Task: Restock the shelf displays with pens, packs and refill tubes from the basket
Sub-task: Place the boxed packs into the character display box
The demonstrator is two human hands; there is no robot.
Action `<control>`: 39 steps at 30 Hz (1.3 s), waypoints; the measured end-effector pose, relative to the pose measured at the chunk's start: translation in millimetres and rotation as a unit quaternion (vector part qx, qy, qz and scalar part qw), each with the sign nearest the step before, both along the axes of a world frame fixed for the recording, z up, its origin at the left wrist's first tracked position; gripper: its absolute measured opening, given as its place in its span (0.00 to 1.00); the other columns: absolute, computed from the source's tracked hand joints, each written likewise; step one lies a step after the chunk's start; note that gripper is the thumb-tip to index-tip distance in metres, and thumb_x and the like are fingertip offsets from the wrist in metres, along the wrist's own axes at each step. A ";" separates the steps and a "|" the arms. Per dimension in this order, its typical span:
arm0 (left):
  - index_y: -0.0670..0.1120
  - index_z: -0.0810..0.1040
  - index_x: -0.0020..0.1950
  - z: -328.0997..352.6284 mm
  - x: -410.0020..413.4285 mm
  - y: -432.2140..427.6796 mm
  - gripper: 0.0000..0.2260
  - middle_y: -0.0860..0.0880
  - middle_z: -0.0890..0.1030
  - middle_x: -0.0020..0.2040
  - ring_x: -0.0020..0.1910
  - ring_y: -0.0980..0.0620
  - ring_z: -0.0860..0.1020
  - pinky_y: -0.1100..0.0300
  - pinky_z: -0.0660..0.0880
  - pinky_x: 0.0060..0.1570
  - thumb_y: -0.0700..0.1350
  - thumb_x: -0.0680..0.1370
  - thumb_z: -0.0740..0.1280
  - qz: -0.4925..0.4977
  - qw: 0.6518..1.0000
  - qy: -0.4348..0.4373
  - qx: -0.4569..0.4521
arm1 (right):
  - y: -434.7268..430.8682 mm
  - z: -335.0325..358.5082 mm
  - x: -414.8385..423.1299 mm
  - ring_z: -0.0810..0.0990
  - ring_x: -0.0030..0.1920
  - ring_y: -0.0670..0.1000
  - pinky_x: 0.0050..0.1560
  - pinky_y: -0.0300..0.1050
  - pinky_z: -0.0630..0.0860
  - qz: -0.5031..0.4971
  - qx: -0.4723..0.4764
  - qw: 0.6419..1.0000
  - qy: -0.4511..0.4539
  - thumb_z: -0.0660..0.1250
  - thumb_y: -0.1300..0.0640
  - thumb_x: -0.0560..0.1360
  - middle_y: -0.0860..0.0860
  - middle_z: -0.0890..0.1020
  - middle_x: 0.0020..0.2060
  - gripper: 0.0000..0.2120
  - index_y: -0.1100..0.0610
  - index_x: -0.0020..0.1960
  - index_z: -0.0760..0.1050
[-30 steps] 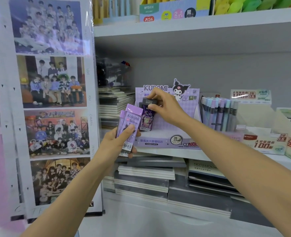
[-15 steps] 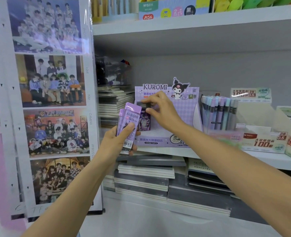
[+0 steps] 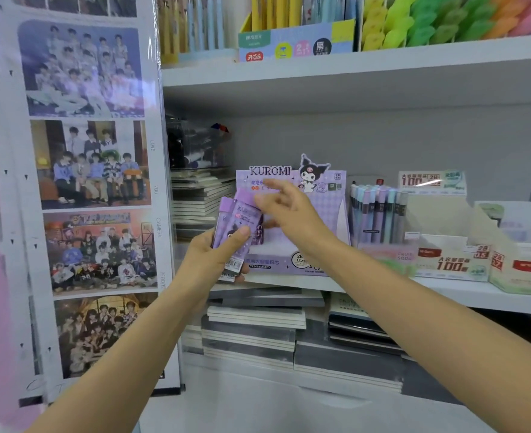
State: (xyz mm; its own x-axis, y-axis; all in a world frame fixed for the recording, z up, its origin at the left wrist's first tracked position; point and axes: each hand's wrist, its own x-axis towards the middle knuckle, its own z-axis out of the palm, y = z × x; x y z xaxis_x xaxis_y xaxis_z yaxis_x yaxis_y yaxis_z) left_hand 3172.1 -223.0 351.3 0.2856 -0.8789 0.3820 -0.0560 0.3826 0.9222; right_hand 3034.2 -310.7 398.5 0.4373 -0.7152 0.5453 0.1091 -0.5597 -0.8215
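Note:
My left hand (image 3: 209, 256) grips a small fan of purple Kuromi refill packs (image 3: 237, 228) in front of the shelf, thumb across their fronts. The purple Kuromi display box (image 3: 317, 198) stands on the middle shelf right behind them. One dark refill pack (image 3: 259, 234) stands inside the box at its left. My right hand (image 3: 289, 214) hovers over the top of the held packs with fingers spread and blurred, holding nothing that I can see.
Right of the box stand pastel refill tubes (image 3: 378, 214) and cream 100-count display boxes (image 3: 451, 260). Notebooks (image 3: 255, 320) are stacked on the shelf below and at the back left. A photo poster panel (image 3: 86, 182) covers the left side. Coloured pens fill the top shelf.
My right hand has let go of the dark pack, which now stands in the Kuromi box, and has moved left to the packs in my left hand. The view has tilted up slightly.

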 end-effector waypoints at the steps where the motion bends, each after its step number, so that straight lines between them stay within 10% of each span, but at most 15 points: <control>1: 0.43 0.80 0.50 0.9 -4.1 1.4 0.20 0.46 0.82 0.34 0.29 0.50 0.80 0.59 0.78 0.29 0.57 0.68 0.72 -0.008 1.000 -0.011 0.000 | 4.2 -2.7 -1.2 0.82 0.50 0.50 0.49 0.44 0.80 0.022 0.010 1.000 0.007 0.66 0.56 0.78 0.56 0.82 0.52 0.17 0.60 0.65 0.73; 4: 0.44 0.80 0.51 2.8 -12.4 3.4 0.18 0.46 0.83 0.34 0.30 0.50 0.81 0.58 0.79 0.30 0.56 0.70 0.71 -0.031 0.999 -0.011 0.006 | 7.7 -1.6 -12.3 0.82 0.37 0.45 0.37 0.37 0.78 0.033 0.021 0.999 -0.024 0.67 0.61 0.77 0.53 0.83 0.41 0.09 0.63 0.56 0.78; 11: 0.42 0.79 0.53 5.2 -4.4 -3.6 0.09 0.47 0.84 0.36 0.32 0.49 0.82 0.57 0.81 0.35 0.46 0.82 0.62 0.004 0.999 0.053 0.012 | -15.5 37.0 -49.5 0.82 0.42 0.49 0.37 0.37 0.79 -0.128 -0.014 0.984 -0.122 0.64 0.61 0.79 0.55 0.83 0.46 0.08 0.62 0.57 0.74; 21: 0.46 0.79 0.56 -21.8 -5.3 -16.4 0.08 0.48 0.84 0.47 0.39 0.50 0.84 0.58 0.81 0.36 0.46 0.82 0.61 -0.026 0.999 0.001 0.043 | -42.1 15.4 -29.5 0.81 0.50 0.60 0.54 0.59 0.78 -0.220 -0.109 0.965 0.092 0.64 0.63 0.79 0.58 0.81 0.52 0.07 0.59 0.57 0.74; 39: 0.46 0.79 0.57 -24.9 8.3 -20.9 0.09 0.50 0.86 0.48 0.42 0.50 0.84 0.59 0.81 0.39 0.47 0.81 0.62 -0.061 0.997 -0.024 0.038 | -59.9 12.0 -14.6 0.76 0.47 0.52 0.50 0.41 0.68 -0.263 -0.261 0.899 0.234 0.65 0.60 0.79 0.55 0.82 0.48 0.13 0.60 0.62 0.76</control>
